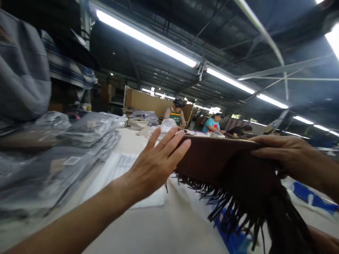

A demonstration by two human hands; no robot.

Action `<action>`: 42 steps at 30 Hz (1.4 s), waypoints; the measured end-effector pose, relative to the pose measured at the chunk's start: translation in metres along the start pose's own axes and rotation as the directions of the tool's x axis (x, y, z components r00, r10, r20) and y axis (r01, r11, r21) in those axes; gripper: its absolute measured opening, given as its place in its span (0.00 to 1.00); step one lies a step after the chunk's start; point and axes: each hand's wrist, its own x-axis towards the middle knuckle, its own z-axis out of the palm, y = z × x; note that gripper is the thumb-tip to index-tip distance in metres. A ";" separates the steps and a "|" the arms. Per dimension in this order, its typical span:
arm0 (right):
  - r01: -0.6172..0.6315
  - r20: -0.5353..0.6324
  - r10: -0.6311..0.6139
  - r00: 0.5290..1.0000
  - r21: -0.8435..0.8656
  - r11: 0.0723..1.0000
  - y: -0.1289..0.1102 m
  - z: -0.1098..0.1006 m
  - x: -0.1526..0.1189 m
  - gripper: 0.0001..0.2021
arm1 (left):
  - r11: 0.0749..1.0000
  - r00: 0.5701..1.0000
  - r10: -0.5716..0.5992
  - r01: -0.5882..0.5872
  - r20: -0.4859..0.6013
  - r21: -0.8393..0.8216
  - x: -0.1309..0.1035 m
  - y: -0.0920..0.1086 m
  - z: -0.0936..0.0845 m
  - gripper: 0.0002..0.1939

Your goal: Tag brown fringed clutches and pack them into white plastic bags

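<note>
A dark brown fringed bag [203,155], with a gold-toothed zipper along its top edge, is held up above the work table. My right hand [286,150] pinches its right zipper end between thumb and fingers. At the other end, my left hand [156,162] lies against the bag with fingers stretched and spread; its thumb is hidden. Dark fringe [230,208] hangs from the lower edge, and a bunched dark part drops toward the bottom right. Part of another hand [323,240] shows beneath it at the frame edge; whose it is I cannot tell.
Stacks of grey goods in clear plastic bags [60,169] fill the table's left side. White sheets [113,176] lie on the pale tabletop [159,229]. Blue-printed material [233,233] is under the fringe. Co-workers [174,114] sit farther back. Grey cloth [23,67] hangs at upper left.
</note>
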 end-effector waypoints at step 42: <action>0.955 0.354 -0.896 0.269 -0.217 0.201 0.152 0.273 -0.168 0.21 | 0.992 0.886 -0.121 0.094 0.448 0.082 -0.321 0.058 -0.096 0.17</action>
